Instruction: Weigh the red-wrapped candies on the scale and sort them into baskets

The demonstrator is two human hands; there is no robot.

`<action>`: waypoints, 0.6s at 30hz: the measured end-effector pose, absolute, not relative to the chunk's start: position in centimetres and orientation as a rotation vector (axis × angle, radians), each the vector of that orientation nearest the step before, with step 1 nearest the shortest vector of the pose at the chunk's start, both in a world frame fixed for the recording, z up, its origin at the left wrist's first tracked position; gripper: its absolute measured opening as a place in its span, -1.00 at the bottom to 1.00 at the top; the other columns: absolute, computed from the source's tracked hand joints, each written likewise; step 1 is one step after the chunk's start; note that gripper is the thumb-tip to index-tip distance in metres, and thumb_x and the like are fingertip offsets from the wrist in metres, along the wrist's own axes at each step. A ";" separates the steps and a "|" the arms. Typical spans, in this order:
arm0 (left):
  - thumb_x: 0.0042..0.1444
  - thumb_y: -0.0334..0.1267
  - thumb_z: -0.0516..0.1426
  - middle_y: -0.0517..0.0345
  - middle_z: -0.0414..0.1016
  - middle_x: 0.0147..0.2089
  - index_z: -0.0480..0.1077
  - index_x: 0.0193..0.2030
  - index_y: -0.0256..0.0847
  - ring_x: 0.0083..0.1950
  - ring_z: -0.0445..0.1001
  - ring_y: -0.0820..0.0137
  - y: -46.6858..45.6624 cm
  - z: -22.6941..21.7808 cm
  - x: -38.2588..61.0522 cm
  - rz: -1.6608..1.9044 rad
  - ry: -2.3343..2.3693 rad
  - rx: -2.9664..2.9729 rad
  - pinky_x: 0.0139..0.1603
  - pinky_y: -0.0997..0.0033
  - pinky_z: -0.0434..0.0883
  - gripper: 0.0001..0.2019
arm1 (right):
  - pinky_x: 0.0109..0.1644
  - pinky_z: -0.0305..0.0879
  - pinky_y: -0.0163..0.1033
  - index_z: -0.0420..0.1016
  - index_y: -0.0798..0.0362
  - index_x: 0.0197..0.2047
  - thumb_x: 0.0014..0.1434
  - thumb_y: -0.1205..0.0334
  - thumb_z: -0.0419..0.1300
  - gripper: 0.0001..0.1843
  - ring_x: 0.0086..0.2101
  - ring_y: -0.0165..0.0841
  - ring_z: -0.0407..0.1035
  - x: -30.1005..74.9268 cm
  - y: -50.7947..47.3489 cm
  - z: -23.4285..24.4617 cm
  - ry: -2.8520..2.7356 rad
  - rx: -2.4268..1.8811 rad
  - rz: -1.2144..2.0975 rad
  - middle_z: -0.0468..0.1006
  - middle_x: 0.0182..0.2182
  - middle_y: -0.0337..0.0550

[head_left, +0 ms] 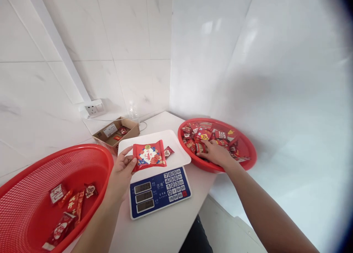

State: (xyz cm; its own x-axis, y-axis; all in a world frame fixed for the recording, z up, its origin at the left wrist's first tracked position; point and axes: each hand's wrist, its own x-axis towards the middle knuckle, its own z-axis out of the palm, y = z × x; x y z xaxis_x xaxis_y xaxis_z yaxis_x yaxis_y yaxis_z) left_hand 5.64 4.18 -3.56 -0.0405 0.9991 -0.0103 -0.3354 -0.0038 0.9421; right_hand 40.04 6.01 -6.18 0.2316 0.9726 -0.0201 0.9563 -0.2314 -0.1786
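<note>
The left hand (121,172) pinches a red packet (149,155) by its edge, holding it over the scale's white pan (179,153). The right hand (216,153) rests curled among sweets in the right red basket (248,161). Best to lay the packet flat mid-pan, fingers clear.

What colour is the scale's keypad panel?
Dark blue, with white keys, on the scale; head view shows it.
</note>
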 end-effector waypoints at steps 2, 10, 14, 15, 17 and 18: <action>-0.20 -0.20 0.39 0.28 0.49 -0.34 0.40 0.01 -0.10 -0.25 0.48 0.47 4.2 -3.5 5.5 1.384 0.953 0.873 -0.26 0.56 0.47 -0.44 | -0.24 0.29 -0.16 0.19 -0.03 0.29 0.14 -0.15 0.10 -0.29 -0.14 -0.09 0.45 40.2 6.0 -6.2 -1.819 -2.356 0.170 0.31 0.13 0.15; -0.06 -0.54 0.20 0.18 0.56 -0.24 0.50 -0.27 -0.17 -0.36 0.53 0.50 4.3 -3.5 4.5 1.393 0.935 0.568 -0.41 0.61 0.54 -0.76 | -0.19 0.28 -0.21 0.43 -0.02 0.04 0.29 0.02 -0.08 -0.60 -0.14 -0.20 0.45 40.6 6.1 -5.2 -1.591 -2.287 0.062 0.58 -0.16 -0.05; 0.01 -0.56 0.14 0.16 0.57 -0.21 0.51 -0.24 -0.15 -0.35 0.54 0.48 4.2 -3.9 3.7 1.406 0.984 0.546 -0.44 0.56 0.57 -0.75 | -0.16 0.27 -0.17 0.45 -0.03 -0.03 0.29 -0.04 -0.10 -0.58 -0.16 -0.18 0.44 41.0 6.0 -4.5 -1.401 -2.218 0.034 0.58 -0.16 -0.05; 0.03 -0.54 0.14 0.17 0.57 -0.21 0.51 -0.22 -0.13 -0.33 0.55 0.47 4.2 -4.0 3.5 1.418 0.992 0.552 -0.43 0.55 0.57 -0.74 | -0.15 0.27 -0.16 0.46 -0.03 -0.05 0.28 -0.04 -0.08 -0.59 -0.16 -0.18 0.43 41.2 6.1 -4.3 -1.379 -2.203 0.047 0.58 -0.16 -0.05; 0.04 -0.52 0.16 0.19 0.57 -0.21 0.50 -0.15 -0.07 -0.33 0.55 0.48 4.2 -4.1 3.4 1.443 1.001 0.571 -0.41 0.55 0.58 -0.70 | -0.13 0.26 -0.15 0.47 -0.01 -0.08 0.27 -0.03 -0.07 -0.60 -0.15 -0.18 0.42 41.4 6.3 -4.1 -1.379 -2.181 0.078 0.58 -0.17 -0.05; 0.04 -0.52 0.17 0.21 0.57 -0.23 0.50 -0.12 -0.04 -0.34 0.55 0.49 4.2 -4.1 3.4 1.458 1.008 0.576 -0.41 0.56 0.58 -0.68 | -0.13 0.25 -0.16 0.47 0.00 -0.10 0.27 -0.02 -0.06 -0.62 -0.16 -0.19 0.42 41.4 6.5 -3.9 -1.393 -2.161 0.090 0.58 -0.17 -0.05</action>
State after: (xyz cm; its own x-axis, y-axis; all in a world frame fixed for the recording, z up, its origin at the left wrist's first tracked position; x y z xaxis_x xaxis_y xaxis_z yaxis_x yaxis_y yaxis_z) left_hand 3.40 4.16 -4.08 -0.1651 0.9645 -0.2063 -0.5337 0.0885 0.8410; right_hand 41.35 6.48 -3.89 0.4577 0.8569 0.2373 0.8190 -0.3024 -0.4877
